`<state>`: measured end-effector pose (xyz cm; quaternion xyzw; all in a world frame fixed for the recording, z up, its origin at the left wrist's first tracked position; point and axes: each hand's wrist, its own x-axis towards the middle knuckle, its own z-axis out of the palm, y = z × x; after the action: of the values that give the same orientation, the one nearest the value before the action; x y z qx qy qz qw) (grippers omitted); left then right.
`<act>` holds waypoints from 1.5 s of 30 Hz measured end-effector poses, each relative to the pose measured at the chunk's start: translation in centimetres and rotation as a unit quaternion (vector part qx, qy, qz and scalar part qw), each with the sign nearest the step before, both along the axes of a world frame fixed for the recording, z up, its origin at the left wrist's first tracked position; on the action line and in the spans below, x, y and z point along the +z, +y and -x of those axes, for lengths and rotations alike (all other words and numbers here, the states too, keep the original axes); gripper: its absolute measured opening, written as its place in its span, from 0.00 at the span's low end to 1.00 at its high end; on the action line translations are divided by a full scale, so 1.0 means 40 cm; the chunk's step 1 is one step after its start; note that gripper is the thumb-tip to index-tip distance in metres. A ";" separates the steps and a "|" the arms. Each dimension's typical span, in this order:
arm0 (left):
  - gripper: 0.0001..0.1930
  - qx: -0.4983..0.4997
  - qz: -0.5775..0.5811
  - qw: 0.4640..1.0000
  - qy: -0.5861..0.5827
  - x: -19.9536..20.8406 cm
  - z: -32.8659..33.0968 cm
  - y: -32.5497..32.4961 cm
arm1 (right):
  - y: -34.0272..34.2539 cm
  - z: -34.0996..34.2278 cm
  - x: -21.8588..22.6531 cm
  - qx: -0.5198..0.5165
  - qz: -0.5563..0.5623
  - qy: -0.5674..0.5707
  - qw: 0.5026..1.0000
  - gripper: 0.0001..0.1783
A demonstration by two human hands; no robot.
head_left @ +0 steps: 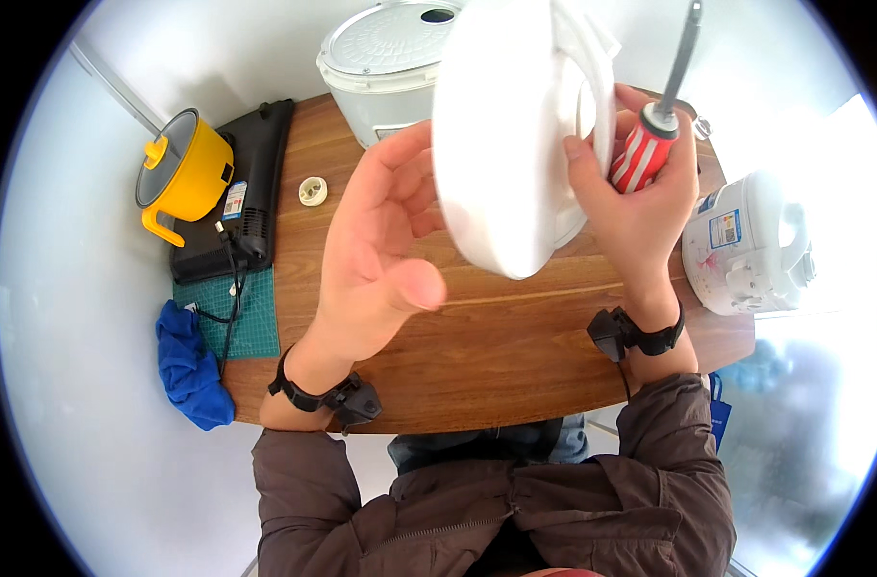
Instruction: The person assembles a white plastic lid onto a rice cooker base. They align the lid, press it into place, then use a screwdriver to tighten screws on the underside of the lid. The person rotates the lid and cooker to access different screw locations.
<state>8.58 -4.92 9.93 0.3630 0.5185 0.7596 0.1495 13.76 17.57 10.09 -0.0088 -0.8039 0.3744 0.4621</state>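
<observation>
A white, rounded plastic part (501, 144), shaped like a rice cooker lid, is held up on edge above the table. My right hand (640, 188) grips its right side between thumb and fingers. In the same palm sits a screwdriver (645, 144) with a red-and-white striped handle, its grey shaft pointing up. My left hand (386, 231) is open at the part's left edge, thumb spread away; the fingertips reach the edge, but I cannot tell whether they touch it.
A white rice cooker body (386, 96) with a grey-white top stands behind. Left are a yellow pot (193, 178) on a black appliance (256, 192), a small white ring (313, 191), a green mat (256, 317) and a blue cloth (188, 370). A white cooker (737, 240) lies right.
</observation>
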 end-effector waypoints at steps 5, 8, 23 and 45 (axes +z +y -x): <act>0.50 0.024 0.032 0.999 -0.016 -0.011 -0.015 0.005 | -0.025 -0.002 -0.003 0.001 -0.062 0.011 0.998 0.28; 0.33 0.042 0.045 0.997 -0.039 -0.035 0.001 0.003 | -0.036 -0.006 -0.004 0.008 -0.029 -0.033 0.999 0.30; 0.33 -0.011 0.074 0.997 -0.019 -0.021 -0.008 0.013 | 0.005 0.020 -0.010 0.068 0.032 -0.079 0.994 0.28; 0.08 0.205 0.146 0.960 0.125 -0.061 0.129 0.013 | 0.047 0.010 0.003 0.164 0.216 -0.074 0.960 0.23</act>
<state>3.43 -4.40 7.49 0.3155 0.7014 0.6387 -0.0241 13.35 19.43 10.21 -0.0043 -0.7265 0.6077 0.3207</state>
